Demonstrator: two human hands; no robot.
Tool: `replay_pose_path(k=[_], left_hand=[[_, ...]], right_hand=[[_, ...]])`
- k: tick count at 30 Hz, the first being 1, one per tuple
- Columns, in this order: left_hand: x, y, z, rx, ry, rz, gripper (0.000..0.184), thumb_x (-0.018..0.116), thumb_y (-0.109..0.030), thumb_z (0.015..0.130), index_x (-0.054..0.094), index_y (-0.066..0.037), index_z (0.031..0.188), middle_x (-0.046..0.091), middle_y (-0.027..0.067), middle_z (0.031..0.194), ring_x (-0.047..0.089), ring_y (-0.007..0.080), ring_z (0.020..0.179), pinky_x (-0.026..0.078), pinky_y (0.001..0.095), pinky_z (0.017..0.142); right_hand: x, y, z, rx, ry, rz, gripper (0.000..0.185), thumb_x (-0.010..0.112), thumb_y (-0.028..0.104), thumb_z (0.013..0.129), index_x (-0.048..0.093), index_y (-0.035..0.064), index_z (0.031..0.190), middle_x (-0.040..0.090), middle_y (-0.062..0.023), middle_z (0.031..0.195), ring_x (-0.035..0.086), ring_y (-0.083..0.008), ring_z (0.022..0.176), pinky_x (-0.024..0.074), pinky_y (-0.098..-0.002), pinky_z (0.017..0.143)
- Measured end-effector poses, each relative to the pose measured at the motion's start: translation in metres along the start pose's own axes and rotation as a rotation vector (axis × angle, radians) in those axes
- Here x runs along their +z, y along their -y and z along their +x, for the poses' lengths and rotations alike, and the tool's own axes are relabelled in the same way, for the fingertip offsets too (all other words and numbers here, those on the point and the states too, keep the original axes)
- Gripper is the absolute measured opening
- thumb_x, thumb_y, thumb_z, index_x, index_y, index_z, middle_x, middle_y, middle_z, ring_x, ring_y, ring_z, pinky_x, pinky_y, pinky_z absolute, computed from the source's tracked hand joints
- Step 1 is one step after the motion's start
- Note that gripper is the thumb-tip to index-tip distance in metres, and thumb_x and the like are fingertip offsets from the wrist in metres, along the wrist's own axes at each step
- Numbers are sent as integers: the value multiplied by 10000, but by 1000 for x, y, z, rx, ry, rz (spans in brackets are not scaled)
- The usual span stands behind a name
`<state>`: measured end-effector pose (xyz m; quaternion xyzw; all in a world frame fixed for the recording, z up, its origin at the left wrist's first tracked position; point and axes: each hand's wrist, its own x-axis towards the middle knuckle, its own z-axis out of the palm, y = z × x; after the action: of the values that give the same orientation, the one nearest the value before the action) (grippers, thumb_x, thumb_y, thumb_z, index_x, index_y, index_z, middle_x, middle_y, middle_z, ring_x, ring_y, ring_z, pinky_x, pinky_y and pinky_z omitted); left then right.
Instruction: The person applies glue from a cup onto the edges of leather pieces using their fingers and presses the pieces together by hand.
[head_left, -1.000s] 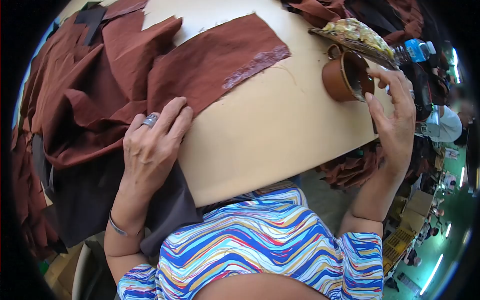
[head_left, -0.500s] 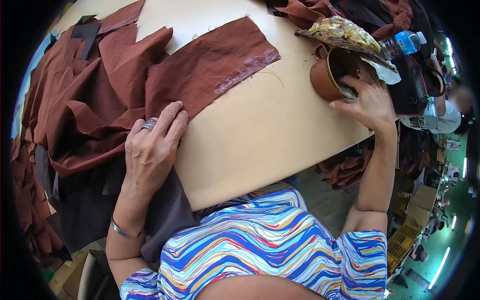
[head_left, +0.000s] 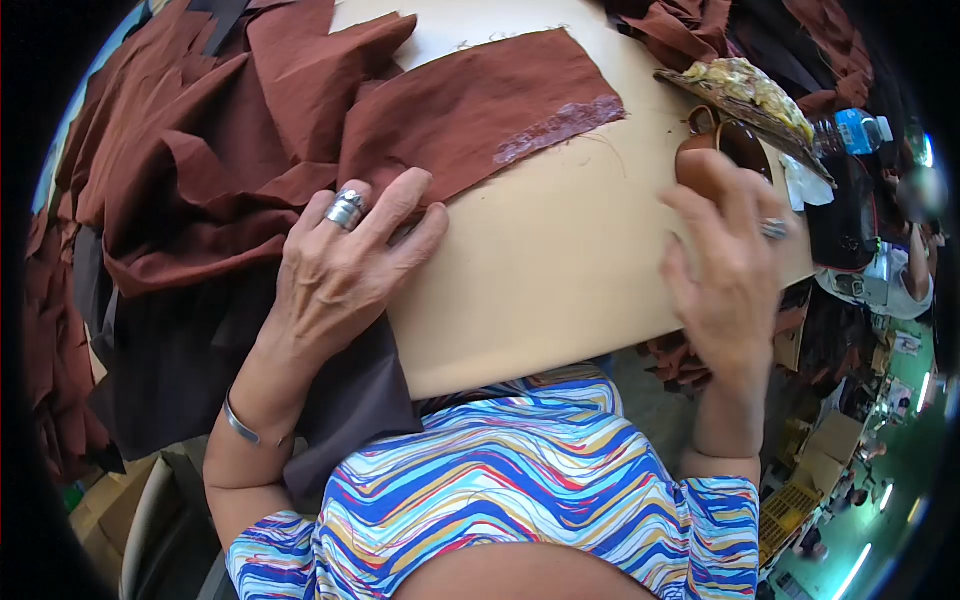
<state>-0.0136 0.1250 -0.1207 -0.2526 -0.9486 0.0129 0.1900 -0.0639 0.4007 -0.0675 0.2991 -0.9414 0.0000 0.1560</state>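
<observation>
My left hand (head_left: 345, 265), with rings on one finger, is at the lower edge of a reddish-brown piece of cloth (head_left: 470, 110). Its thumb and index finger straddle that edge and appear to pinch it. A whitish, shiny smear runs along the cloth's right end. In front of a brown mug (head_left: 700, 165) hovers my right hand (head_left: 728, 265), slightly blurred, with thumb and fingers apart and nothing seen between them. The hand partly covers the mug, whose contents I cannot make out.
More reddish-brown cloth (head_left: 190, 170) is heaped at the left, with dark cloth (head_left: 200, 370) hanging below. Beyond the mug are a crusted board (head_left: 740, 100) and a water bottle (head_left: 855, 132). The pale tabletop (head_left: 540, 270) ends near my body. Other people are in the background.
My right hand has come out of the mug and moved back toward my body. My left hand has turned so that its thumb shows. The whole view has shifted.
</observation>
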Motion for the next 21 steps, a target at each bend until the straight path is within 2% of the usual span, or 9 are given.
replay_pose_path(k=[2, 5, 8, 11, 14, 17, 18, 21], left_hand=[[0, -1, -1, 2, 6, 4, 292, 587, -100, 700, 643, -148, 983, 573, 25, 1111, 556, 177, 747, 475, 289, 670], [4, -1, -2, 3, 10, 20, 253, 584, -104, 702, 627, -145, 948, 570, 23, 1086, 555, 174, 757, 463, 291, 669], [2, -1, -1, 10, 17, 33, 224, 598, -115, 704, 620, -133, 926, 569, 22, 1085, 555, 177, 764, 455, 295, 668], [1, 0, -2, 11, 20, 18, 192, 638, -149, 713, 612, -116, 900, 562, 21, 1098, 554, 181, 774, 449, 301, 669], [-3, -1, -2, -11, 37, -46, 183, 678, -186, 718, 602, -97, 858, 552, 22, 1114, 555, 181, 787, 443, 307, 671], [-1, 0, -5, -26, 18, -45, 156, 668, -185, 716, 587, -92, 813, 541, 29, 1095, 548, 181, 800, 430, 308, 663], [2, 1, -6, -20, 3, -32, 125, 639, -165, 713, 581, -97, 801, 537, 32, 1069, 540, 182, 801, 419, 305, 653], [0, -1, -7, -14, -15, -24, 92, 604, -135, 717, 572, -102, 796, 538, 26, 982, 533, 173, 766, 410, 298, 639]], right_hand=[[20, 19, 16, -32, 11, 301, 427, 564, -28, 687, 645, 116, 1082, 543, -66, 1071, 496, -257, 973, 318, -414, 917], [54, 30, 31, 20, 114, 705, 470, 483, -60, 717, 647, 118, 1121, 520, -72, 957, 478, -241, 881, 332, -400, 871], [70, 30, 38, 54, 250, 707, 437, 511, 16, 748, 616, 146, 1151, 547, -50, 1013, 502, -221, 988, 330, -412, 840], [76, 39, 36, -34, 35, 59, 391, 534, 67, 764, 605, 72, 1149, 556, -56, 988, 516, -206, 960, 330, -414, 833], [72, 55, 33, -121, 8, -117, 361, 550, 114, 769, 604, 13, 1111, 556, -51, 944, 527, -186, 926, 332, -417, 832], [64, 69, 31, -237, -34, 2, 336, 539, 124, 779, 607, 14, 1089, 553, -40, 910, 531, -169, 901, 333, -414, 829], [62, 64, 34, -226, -32, -3, 325, 541, 116, 776, 612, 32, 1082, 547, -26, 903, 531, -165, 897, 332, -412, 827], [64, 42, 41, -115, 75, -215, 427, 534, 92, 773, 565, 118, 1198, 549, -27, 989, 506, -203, 1010, 318, -406, 886]])
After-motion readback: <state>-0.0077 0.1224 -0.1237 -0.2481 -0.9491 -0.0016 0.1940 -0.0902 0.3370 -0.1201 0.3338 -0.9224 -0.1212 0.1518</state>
